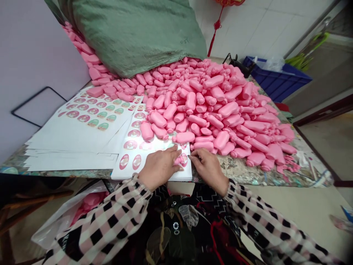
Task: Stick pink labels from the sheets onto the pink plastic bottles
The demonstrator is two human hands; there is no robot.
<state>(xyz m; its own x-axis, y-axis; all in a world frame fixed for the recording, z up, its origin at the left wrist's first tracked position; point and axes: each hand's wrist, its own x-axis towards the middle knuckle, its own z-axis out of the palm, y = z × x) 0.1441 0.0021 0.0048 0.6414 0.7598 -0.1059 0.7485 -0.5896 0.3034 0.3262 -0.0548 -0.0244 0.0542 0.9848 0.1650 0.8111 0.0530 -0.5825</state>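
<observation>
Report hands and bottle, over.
Left hand holding bottle over sticker sheet. Right hand by sheet's right edge, grip unclear. Bottle pile overlaps sheet's far part.

Lighting: even, moderately bright, its source outside my view; soft shadows are falling between the pink bottles (190,101). Glare: faint sheen showing on the wall tiles (248,29). Focus: my hands reading fairly clear, the outer edges blurring. Distortion: wide-angle, my sleeves (110,217) stretching toward the corners.
</observation>
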